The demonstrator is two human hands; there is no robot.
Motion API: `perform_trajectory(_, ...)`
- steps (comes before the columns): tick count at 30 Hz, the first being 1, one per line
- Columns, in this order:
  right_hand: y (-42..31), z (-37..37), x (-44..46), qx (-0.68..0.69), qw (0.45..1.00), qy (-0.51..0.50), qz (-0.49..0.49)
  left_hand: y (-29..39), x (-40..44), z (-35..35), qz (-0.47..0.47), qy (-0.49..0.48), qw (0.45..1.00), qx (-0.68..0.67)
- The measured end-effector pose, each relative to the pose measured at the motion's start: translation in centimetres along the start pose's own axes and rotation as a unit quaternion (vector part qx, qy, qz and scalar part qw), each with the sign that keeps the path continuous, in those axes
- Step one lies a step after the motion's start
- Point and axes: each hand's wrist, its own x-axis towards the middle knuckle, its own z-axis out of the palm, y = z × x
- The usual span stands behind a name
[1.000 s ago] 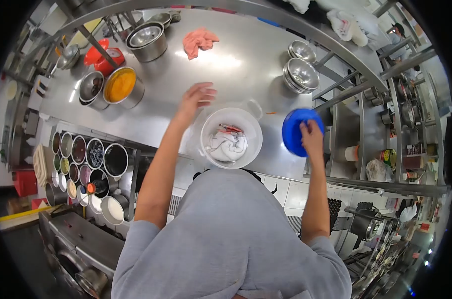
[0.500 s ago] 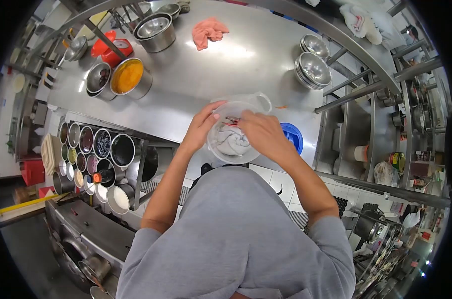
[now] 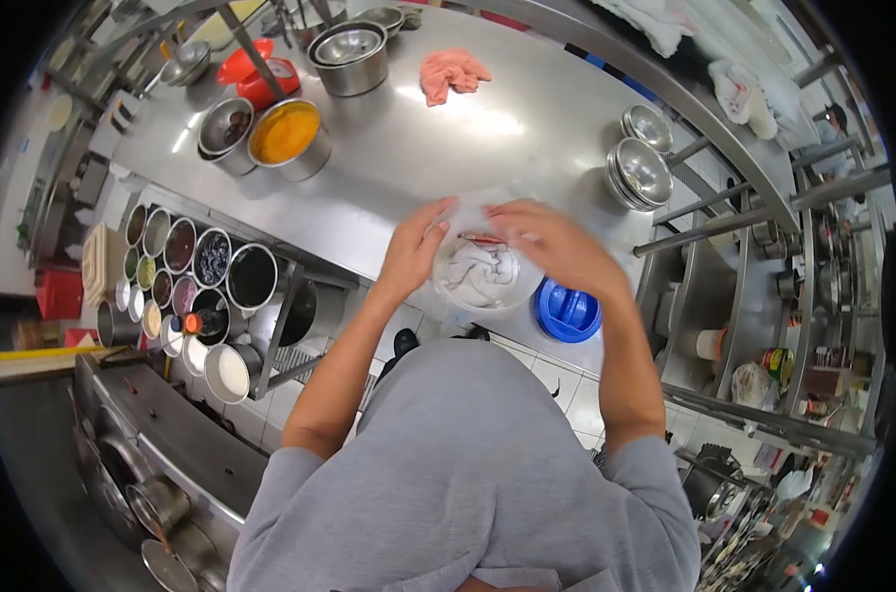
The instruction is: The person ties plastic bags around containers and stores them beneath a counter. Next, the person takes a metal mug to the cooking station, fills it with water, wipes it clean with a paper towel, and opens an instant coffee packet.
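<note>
A translucent plastic tub [image 3: 458,296] sits at the table's front edge, just before my body. Inside it lies a crumpled white cloth [image 3: 481,272], with a small reddish item [image 3: 483,238] near the far side. My left hand [image 3: 415,249] is closed around the tub's left rim, fingers on the outside. At the far right of the rim is my right hand [image 3: 555,242], its fingers reaching over toward the far side. Those fingertips are smeared by motion, so their grip is unclear. A blue plastic lid [image 3: 568,314] lies on the table beside the tub, below my right hand.
On the steel table are a pot of orange liquid [image 3: 288,133], nested metal pots [image 3: 352,74], a red scale [image 3: 268,79], an orange cloth [image 3: 452,74] and stacked metal bowls [image 3: 640,176]. Several filled round containers [image 3: 212,259] stand at left; steel shelves [image 3: 709,306] rise at right.
My right hand has come up out of the tub to its far right rim. The blue lid now shows more fully. The whole view has shifted slightly.
</note>
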Motion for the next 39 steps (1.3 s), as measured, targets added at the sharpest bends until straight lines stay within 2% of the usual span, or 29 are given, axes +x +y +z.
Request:
perform_trajectory(1, -2.1, -2.2, -1.7, 0.097, 0.992, 0.053, 0.061, -0.1, 0.4, -0.5, -0.011, -0.001, 1.0, -0.003)
perform_trajectory(3, 0.5, -3.9, -5.3, 0.126, 0.973, 0.187, 0.056, 0.0, 0.7, -1.3, -0.022, -0.006, 1.0, -0.004)
perform_trajectory(6, 6.5, -3.0, -8.4, 0.206, 0.931, 0.258, 0.155, 0.1, 1.1, -2.2, -0.024, -0.008, 1.0, 0.003)
perform_trajectory(9, 15.1, 1.7, -8.8, 0.276, 0.906, 0.217, 0.236, 0.0, 0.8, -2.4, -0.025, 0.005, 1.0, 0.011)
perform_trajectory(10, 18.1, 4.7, -10.2, 0.043, 0.942, 0.244, 0.226, -0.3, 0.7, -2.5, -0.014, 0.005, 1.0, 0.009)
perform_trajectory(11, 19.6, 6.8, -11.7, -0.194, 0.924, 0.256, 0.205, -0.5, 0.9, -2.4, 0.0, 0.007, 1.0, 0.004)
perform_trajectory(12, 17.7, 7.7, -12.0, -0.222, 0.893, 0.245, 0.306, -0.5, 1.0, -2.3, 0.002, 0.005, 1.0, 0.007)
perform_trajectory(14, 18.3, 10.7, -13.4, -0.115, 0.883, 0.23, 0.393, -0.6, 0.4, -2.2, -0.001, 0.009, 1.0, 0.016)
perform_trajectory(16, 15.3, 12.9, -13.2, -0.199, 0.854, 0.252, 0.409, -1.2, 0.1, -2.0, -0.03, 0.014, 0.999, -0.006)
perform_trajectory(20, 17.4, 13.6, -14.5, -0.204, 0.839, 0.284, 0.418, -0.2, 0.4, -1.6, -0.036, 0.022, 0.999, -0.012)
perform_trajectory(23, 17.3, 13.1, -16.2, -0.185, 0.837, 0.285, 0.43, -0.4, 0.8, -2.7, -0.001, -0.008, 1.0, 0.024)
perform_trajectory(26, 17.0, 12.3, -16.9, -0.084, 0.838, 0.257, 0.473, -1.4, -0.1, -4.0, -0.018, -0.022, 0.994, -0.102)
perform_trajectory(27, 18.9, 12.7, -17.8, -0.144, 0.852, 0.317, 0.391, -1.7, -0.7, -4.8, -0.032, -0.036, 0.989, -0.141)
perform_trajectory(28, 17.9, 11.3, -16.9, -0.151, 0.852, 0.375, 0.333, -1.9, -1.3, -5.6, -0.043, -0.047, 0.982, -0.178)
perform_trajectory(30, 12.9, 7.1, -14.2, 0.002, 0.855, 0.419, 0.307, -2.3, -2.3, -6.7, -0.057, -0.077, 0.975, -0.202)
perform_trajectory(32, 7.6, 3.1, -10.9, 0.058, 0.9, 0.345, 0.259, -2.5, -3.0, -6.8, -0.063, -0.122, 0.975, -0.177)
perform_trajectory(34, 3.5, 1.8, -6.7, -0.011, 0.941, 0.283, 0.186, -2.2, -2.7, -6.0, -0.088, -0.164, 0.972, -0.141)
perform_trajectory(35, 2.4, 1.9, -4.5, -0.031, 0.96, 0.271, 0.07, -2.4, -2.4, -5.5, -0.092, -0.188, 0.97, -0.122)
perform_trajectory(36, 2.1, 2.4, -2.5, -0.096, 0.964, 0.246, -0.001, -2.6, -2.3, -5.0, -0.096, -0.211, 0.967, -0.103)
perform_trajectory(38, 0.6, 3.1, 0.4, -0.172, 0.975, 0.136, -0.018, -2.9, -2.2, -4.5, -0.091, -0.226, 0.968, -0.067)
perform_trajectory(39, -0.2, 3.4, 1.4, -0.184, 0.974, 0.131, -0.03, -3.3, -2.3, -4.5, -0.086, -0.234, 0.967, -0.054)
